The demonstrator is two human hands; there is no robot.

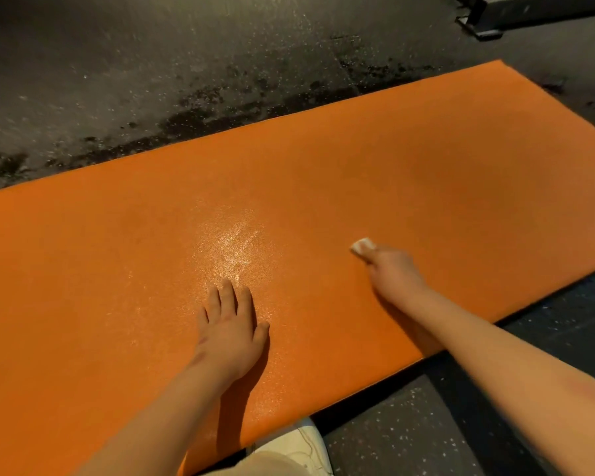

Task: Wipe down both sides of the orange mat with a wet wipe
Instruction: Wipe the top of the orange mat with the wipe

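Two bare hands on a flat orange foam mat point(358, 159).
Left hand point(229, 324) pressed flat, fingers straight; right hand point(389, 266) pinching a small white wet wipe point(362, 246) against it; dark speckled floor point(117, 80) beneath, white shoe point(299, 441) at the near edge.

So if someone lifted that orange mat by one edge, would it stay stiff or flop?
Probably floppy: the mat looks thin at its near edge and lies flat on the floor, so it would likely drape. Likely light for its size, being so thin. The shiny wet patch beyond the left hand may feel slick.
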